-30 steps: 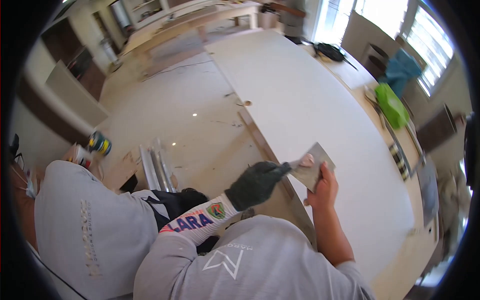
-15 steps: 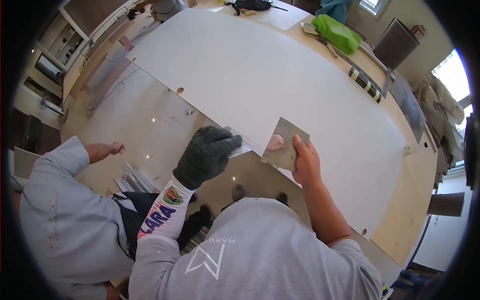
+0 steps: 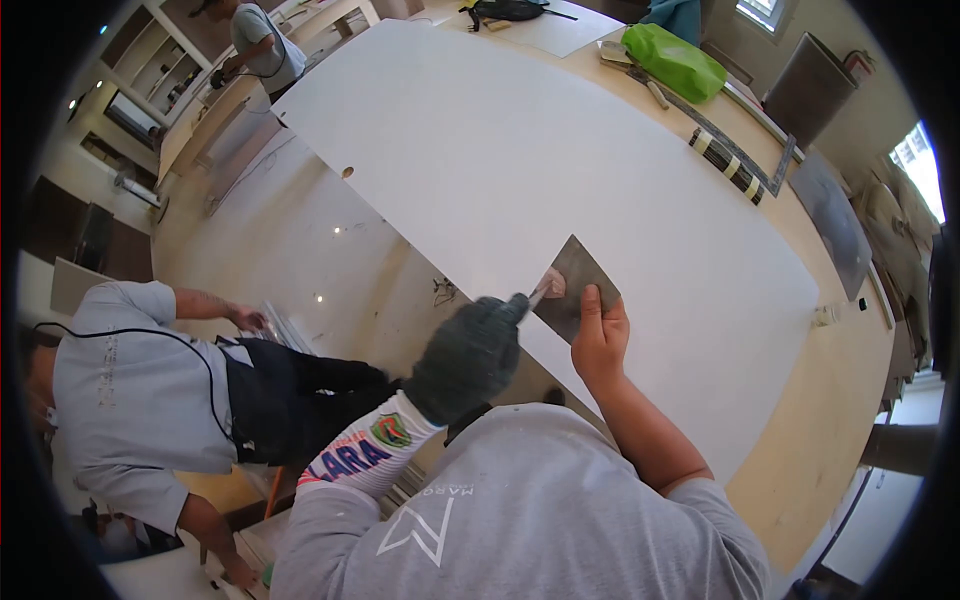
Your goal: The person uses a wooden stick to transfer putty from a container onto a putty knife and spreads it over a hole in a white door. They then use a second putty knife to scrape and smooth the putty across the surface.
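My left hand (image 3: pixel 468 358), in a dark knitted glove, is closed on a putty knife (image 3: pixel 540 293); the glove hides its handle. Its narrow-looking blade reaches a lump of pink putty (image 3: pixel 556 284) and appears to touch it. That putty sits on a thin grey metal plate (image 3: pixel 585 268). Bare, my right hand (image 3: pixel 602 338) grips the plate's near right edge, thumb on top. Both hands are over the near edge of a large white panel (image 3: pixel 520 150), with the plate tilted above its surface.
On the table's far side are a green bag (image 3: pixel 675 62), a dark roll with pale bands (image 3: pixel 725 165) and a metal square (image 3: pixel 783 165). A co-worker (image 3: pixel 140 380) bends at my left, one hand near metal strips (image 3: pixel 285 328). Another person (image 3: pixel 265 50) stands farther back.
My left hand has moved right and the putty knife has gone from the panel's edge to the putty on the plate. The co-worker at left has shifted, and a person has come into view behind.
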`<state>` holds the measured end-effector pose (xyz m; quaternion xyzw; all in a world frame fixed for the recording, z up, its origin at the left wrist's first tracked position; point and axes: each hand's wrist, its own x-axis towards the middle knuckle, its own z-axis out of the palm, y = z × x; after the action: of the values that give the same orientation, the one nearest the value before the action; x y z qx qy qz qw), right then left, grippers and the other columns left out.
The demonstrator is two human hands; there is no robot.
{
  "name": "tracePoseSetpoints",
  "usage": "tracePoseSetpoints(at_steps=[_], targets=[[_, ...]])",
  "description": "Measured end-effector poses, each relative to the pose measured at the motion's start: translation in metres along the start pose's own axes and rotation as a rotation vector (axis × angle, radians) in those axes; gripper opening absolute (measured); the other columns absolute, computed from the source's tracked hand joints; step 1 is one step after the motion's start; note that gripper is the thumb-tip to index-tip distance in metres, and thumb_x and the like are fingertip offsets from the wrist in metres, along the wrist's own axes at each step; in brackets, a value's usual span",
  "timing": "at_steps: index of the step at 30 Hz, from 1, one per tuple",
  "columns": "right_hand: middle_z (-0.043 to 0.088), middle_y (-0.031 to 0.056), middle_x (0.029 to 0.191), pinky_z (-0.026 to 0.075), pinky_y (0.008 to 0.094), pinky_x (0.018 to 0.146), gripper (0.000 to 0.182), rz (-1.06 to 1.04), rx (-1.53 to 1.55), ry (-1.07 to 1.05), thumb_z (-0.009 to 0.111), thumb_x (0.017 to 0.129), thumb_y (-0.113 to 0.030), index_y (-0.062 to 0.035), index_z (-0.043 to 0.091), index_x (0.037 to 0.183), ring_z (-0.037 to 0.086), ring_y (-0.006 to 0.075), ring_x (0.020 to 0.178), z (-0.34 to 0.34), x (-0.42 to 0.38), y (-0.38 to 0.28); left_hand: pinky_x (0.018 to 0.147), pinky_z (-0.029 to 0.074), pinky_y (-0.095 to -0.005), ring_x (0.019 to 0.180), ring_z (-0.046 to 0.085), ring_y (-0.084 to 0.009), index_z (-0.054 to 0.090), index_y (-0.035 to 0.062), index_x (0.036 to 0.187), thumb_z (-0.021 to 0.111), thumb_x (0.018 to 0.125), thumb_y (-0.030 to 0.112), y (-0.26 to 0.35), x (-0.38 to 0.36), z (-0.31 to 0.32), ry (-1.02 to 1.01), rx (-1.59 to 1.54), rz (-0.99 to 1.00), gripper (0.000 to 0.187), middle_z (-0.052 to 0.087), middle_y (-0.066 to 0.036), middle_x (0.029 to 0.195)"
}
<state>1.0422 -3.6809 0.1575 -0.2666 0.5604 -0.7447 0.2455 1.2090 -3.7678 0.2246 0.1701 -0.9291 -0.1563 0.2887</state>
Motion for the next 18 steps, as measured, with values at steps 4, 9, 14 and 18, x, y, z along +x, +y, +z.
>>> tracePoseSetpoints(at_steps=[4, 9, 14, 18], targets=[[0.068, 0.004, 0.102, 0.048, 0.0273, 0.083, 0.029, -0.071, -0.051, -0.017, 0.048, 0.108, -0.023, 0.0006, 0.061, 0.116, 0.059, 0.0109, 0.092, -0.02, 0.0, 0.0, 0.083, 0.054, -0.0447, 0.093, 0.065, -0.0359, 0.061, -0.0028, 0.126, 0.064, 0.087, 0.003, 0.026, -0.001, 0.016, -0.012, -0.049, -0.083, 0.04, 0.067, -0.02, 0.105], [0.067, 0.0064, 0.111, 0.049, 0.0275, 0.089, 0.027, 0.017, 0.06, -0.11, 0.048, 0.108, -0.021, 0.0005, 0.058, 0.12, 0.061, 0.0119, 0.1, -0.037, -0.006, -0.004, 0.086, 0.054, -0.0432, 0.096, 0.064, -0.0351, 0.06, -0.002, 0.127, 0.063, 0.087, 0.002, 0.049, 0.004, 0.012, -0.154, -0.058, -0.082, 0.04, 0.068, -0.019, 0.107], [0.064, 0.0115, 0.119, 0.054, 0.0353, 0.094, 0.033, 0.472, 0.365, -0.138, 0.048, 0.107, -0.025, 0.0005, 0.053, 0.127, 0.064, 0.0201, 0.109, -0.055, 0.0, -0.013, 0.088, 0.054, -0.0422, 0.099, 0.065, -0.032, 0.062, 0.0007, 0.128, 0.062, 0.086, 0.0, 0.037, 0.002, 0.006, -0.004, -0.004, 0.025, 0.042, 0.068, -0.016, 0.114], [0.063, 0.0122, 0.119, 0.055, 0.0399, 0.092, 0.033, 0.689, 0.643, -0.143, 0.048, 0.106, -0.025, -0.0021, 0.05, 0.129, 0.065, 0.0247, 0.108, -0.05, 0.0, -0.03, 0.089, 0.054, -0.0424, 0.102, 0.063, -0.0318, 0.062, 0.0043, 0.13, 0.064, 0.081, -0.002, 0.039, -0.002, 0.001, -0.015, 0.01, 0.102, 0.049, 0.065, -0.015, 0.115]])
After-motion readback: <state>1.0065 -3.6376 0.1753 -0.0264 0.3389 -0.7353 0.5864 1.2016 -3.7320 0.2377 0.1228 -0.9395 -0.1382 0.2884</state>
